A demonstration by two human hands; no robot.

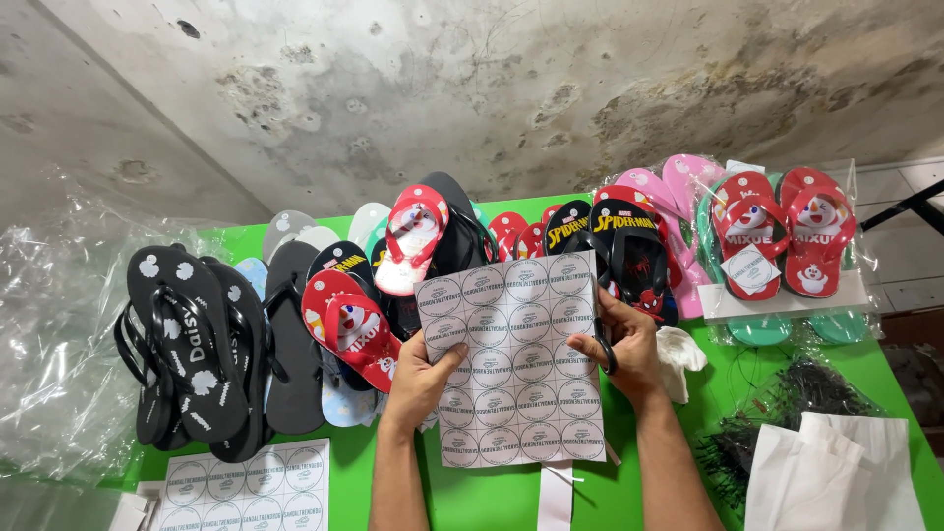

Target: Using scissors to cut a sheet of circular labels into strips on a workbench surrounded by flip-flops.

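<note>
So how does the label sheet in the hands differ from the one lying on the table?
The held sheet is lifted upright between the left hand and right hand, fully visible; the lying sheet rests flat on the green table, cut off by the picture's edge. The right hand also holds scissors. Both carry rows of round labels.

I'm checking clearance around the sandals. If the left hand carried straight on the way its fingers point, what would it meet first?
Probably the red sandal just up-left of the left hand, which holds the sticker sheet; depth is uncertain.
</note>
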